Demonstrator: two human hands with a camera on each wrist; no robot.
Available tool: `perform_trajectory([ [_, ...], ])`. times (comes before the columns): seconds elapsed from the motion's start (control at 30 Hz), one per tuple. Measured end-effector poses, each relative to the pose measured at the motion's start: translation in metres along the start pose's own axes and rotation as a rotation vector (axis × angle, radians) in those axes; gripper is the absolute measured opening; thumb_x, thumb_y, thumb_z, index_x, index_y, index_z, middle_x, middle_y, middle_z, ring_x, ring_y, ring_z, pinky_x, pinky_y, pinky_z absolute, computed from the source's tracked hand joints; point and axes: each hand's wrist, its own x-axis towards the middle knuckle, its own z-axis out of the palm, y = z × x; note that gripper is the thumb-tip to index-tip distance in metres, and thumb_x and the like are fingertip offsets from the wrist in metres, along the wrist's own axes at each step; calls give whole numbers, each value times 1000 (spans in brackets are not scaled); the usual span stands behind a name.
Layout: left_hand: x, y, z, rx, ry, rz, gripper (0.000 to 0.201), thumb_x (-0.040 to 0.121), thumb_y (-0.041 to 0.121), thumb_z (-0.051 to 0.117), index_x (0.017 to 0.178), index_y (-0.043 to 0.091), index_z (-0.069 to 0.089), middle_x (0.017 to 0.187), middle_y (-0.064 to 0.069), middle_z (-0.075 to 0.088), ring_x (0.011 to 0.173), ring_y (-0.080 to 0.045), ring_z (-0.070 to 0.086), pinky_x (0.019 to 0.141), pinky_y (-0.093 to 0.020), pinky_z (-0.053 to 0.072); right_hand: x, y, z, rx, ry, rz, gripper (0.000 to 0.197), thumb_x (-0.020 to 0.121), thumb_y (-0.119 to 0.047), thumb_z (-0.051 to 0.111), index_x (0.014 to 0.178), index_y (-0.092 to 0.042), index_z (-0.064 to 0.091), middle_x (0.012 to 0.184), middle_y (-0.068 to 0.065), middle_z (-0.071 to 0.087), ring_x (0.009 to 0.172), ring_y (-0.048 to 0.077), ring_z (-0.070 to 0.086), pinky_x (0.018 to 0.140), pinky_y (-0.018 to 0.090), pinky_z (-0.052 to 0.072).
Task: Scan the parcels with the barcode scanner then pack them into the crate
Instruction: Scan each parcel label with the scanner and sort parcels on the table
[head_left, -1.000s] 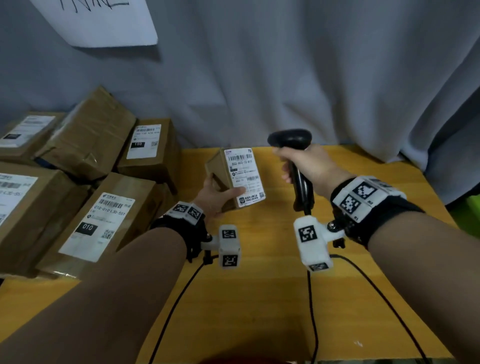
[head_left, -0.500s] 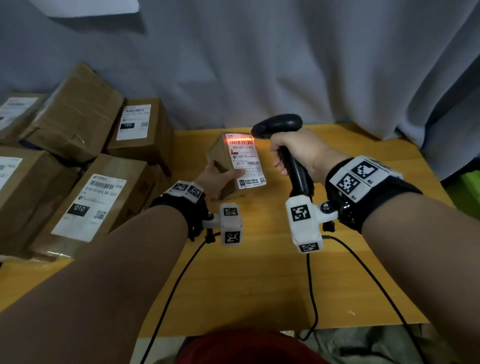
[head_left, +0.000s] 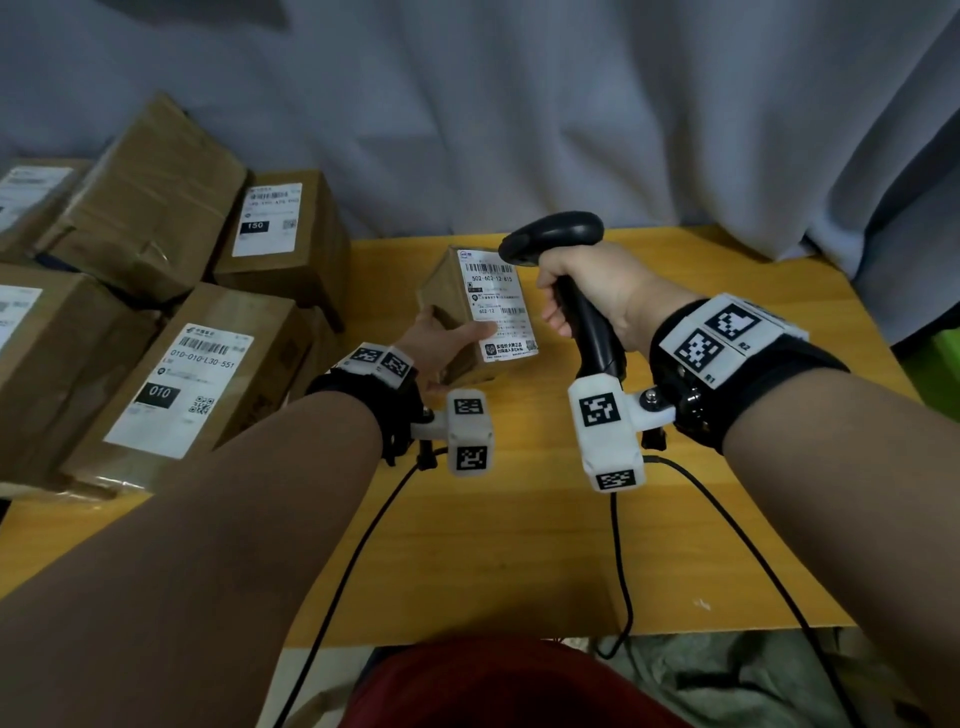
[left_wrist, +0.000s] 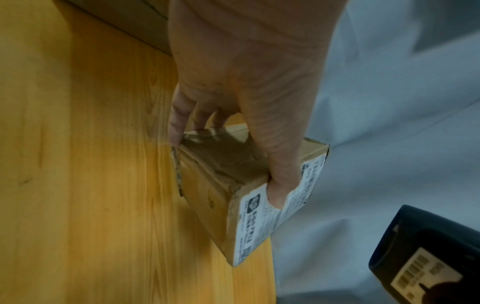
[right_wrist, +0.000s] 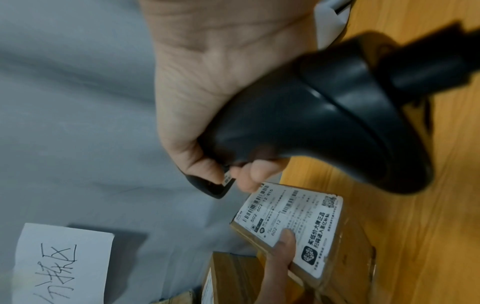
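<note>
- Left hand (head_left: 434, 345): fingers clamped on the small parcel (head_left: 467, 312), thumb on its label, held tilted above the counter (head_left: 519, 545).
- Right hand (head_left: 587, 286): fingers wrapped round the barcode scanner (head_left: 558, 244), at the parcel's 3 o'clock.
- Stacked parcels (head_left: 171, 332): 9 o'clock; labels partly blurred.

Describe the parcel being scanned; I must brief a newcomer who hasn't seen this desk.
On the yellow wooden table, right of the stacked boxes, the left hand holds a small parcel by the scanner. It alone is lifted, smallest, labelled 502-602-12-815.
</note>
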Motion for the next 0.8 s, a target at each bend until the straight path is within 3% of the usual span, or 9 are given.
perform_trajectory([
  [0.13,3,-4,-3,-23,-2,16,73,79,40,74,139,25,35,111,1,58,84,-16,58,64,-34,52,3,2,-3,82,0,-37,13,83,-10,59,72,-5,62,61,9,62,51,18,59,52,24,53],
  [0.23,6,-15,-6,-55,19,39,67,80,42,73,134,25,38,110,1,61,84,-15,59,78,-42,56,8,14,-10,120,30,-57,7,87,-12,62,85,-5,64,69,12,66,56,20,61,56,27,55],
  [0.33,8,-27,-11,-110,28,29,71,77,48,73,136,29,36,116,0,61,94,-20,62,89,-48,54,18,42,-27,144,104,1,28,83,-10,62,109,0,58,78,13,60,58,20,55,52,28,51],
  [0.4,7,-34,-11,-132,29,1,81,76,52,73,143,33,31,124,-2,57,105,-25,59,92,-49,52,27,66,-40,167,207,88,40,82,-14,64,118,-3,52,86,11,56,64,22,59,53,28,51],
  [0.5,8,-41,-4,-111,13,-7,86,77,53,71,146,34,25,130,-1,55,110,-25,58,90,-46,53,37,103,-50,49,352,155,20,87,-26,68,96,-11,58,83,6,58,71,22,59,57,29,45],
  [0.57,8,-42,5,-97,0,3,80,78,53,70,144,36,29,128,0,57,107,-22,60,85,-43,54,41,126,-53,1,395,183,25,89,-35,66,85,-11,61,75,3,58,70,21,55,59,30,40],
  [0.63,6,-41,14,-82,-17,16,73,80,53,69,141,36,33,126,2,60,103,-18,61,80,-39,55,48,148,-54,-3,397,206,31,91,-38,64,95,-7,62,78,3,59,74,22,54,63,30,39],
  [0.73,3,-44,27,-72,-46,18,69,82,50,67,141,35,34,125,3,61,104,-17,62,74,-35,55,57,174,-48,8,380,230,48,89,-41,65,119,-6,54,106,8,61,97,28,59,74,34,43],
  [0.8,1,-47,31,-77,-54,6,62,85,46,66,138,36,35,124,3,61,102,-15,62,74,-34,54,62,184,-42,21,380,236,51,89,-39,65,127,-8,49,112,9,58,103,29,57,80,38,46],
])
